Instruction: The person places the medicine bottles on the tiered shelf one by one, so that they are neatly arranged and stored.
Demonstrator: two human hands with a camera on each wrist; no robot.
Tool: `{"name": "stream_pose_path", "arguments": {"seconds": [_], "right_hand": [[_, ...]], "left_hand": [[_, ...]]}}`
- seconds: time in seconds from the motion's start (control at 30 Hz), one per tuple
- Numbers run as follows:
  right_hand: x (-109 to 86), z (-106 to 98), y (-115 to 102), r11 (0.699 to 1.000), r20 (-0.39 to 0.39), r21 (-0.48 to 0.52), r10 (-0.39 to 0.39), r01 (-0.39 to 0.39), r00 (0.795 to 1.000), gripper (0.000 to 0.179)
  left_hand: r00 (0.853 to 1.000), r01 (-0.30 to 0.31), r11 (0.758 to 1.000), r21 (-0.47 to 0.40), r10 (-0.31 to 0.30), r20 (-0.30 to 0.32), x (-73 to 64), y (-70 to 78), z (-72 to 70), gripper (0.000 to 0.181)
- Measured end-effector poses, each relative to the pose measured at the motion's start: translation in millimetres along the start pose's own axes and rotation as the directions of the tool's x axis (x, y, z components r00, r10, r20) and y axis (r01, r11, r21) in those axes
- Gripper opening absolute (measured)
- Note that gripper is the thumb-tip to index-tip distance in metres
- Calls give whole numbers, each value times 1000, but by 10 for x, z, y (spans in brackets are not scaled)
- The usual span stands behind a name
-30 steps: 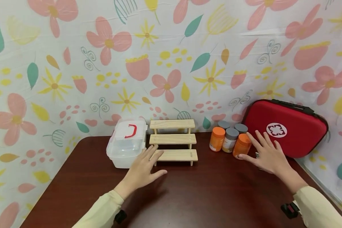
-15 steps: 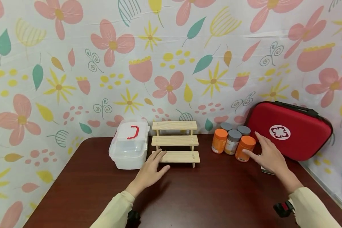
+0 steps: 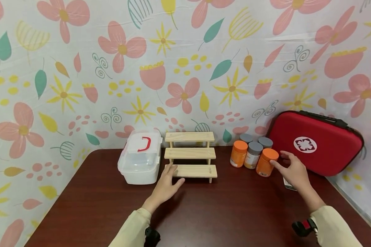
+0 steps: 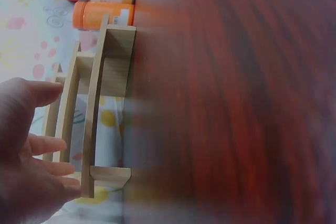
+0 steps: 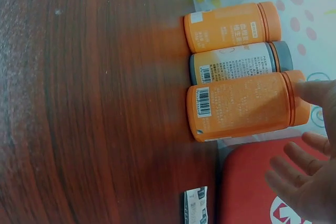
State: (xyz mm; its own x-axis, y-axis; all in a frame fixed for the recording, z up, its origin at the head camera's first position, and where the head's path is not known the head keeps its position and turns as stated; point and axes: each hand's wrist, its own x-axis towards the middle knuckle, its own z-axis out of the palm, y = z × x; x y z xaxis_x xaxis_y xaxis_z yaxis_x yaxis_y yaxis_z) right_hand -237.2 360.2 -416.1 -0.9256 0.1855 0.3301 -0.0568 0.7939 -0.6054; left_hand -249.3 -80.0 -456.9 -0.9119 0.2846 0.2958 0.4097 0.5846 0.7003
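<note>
My right hand (image 3: pixel 295 173) is at the front right orange pill bottle (image 3: pixel 265 164), with the thumb at its orange cap (image 5: pixel 298 98) and the fingers spread on the far side, not closed round it. Beside that bottle stand another orange pill bottle (image 3: pixel 238 155) and a white-labelled one (image 3: pixel 253 156) with a grey cap. Two more grey caps show behind them. My left hand (image 3: pixel 165 185) hovers with parted fingers at the left end of the lowest step of a three-tier wooden stand (image 3: pixel 194 170); in the left wrist view its fingers overlap the stand's edges.
A clear plastic box (image 3: pixel 140 161) with a red handle stands left of the stand. The red first aid case (image 3: pixel 324 151) leans against the wall cloth at the right. A small printed packet (image 5: pixel 196 205) lies on the dark wooden table (image 3: pixel 204 216) near the right hand.
My right hand has moved left and down to the front orange bottle, its fingers drawing in from a wide spread. The left hand has shifted slightly right and lower in view.
</note>
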Motion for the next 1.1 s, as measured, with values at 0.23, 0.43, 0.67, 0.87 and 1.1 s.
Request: {"name": "stream_pose_path", "arguments": {"seconds": [0.23, 0.43, 0.67, 0.87, 1.1], "right_hand": [[13, 74, -25, 997, 57, 33, 66, -68, 996, 77], [25, 100, -38, 993, 63, 60, 98, -102, 993, 79], [32, 129, -45, 967, 87, 130, 207, -217, 974, 85], [49, 170, -63, 949, 74, 188, 244, -254, 967, 83], [32, 215, -24, 937, 96, 219, 258, -273, 961, 85]], "left_hand": [[999, 36, 999, -31, -37, -27, 8, -53, 24, 61], [997, 67, 996, -57, -68, -22, 21, -63, 79, 61], [990, 76, 993, -87, -85, -111, 85, -49, 154, 52], [978, 128, 976, -178, -155, -142, 113, -83, 214, 61], [934, 160, 923, -349, -256, -250, 105, -153, 318, 79]]}}
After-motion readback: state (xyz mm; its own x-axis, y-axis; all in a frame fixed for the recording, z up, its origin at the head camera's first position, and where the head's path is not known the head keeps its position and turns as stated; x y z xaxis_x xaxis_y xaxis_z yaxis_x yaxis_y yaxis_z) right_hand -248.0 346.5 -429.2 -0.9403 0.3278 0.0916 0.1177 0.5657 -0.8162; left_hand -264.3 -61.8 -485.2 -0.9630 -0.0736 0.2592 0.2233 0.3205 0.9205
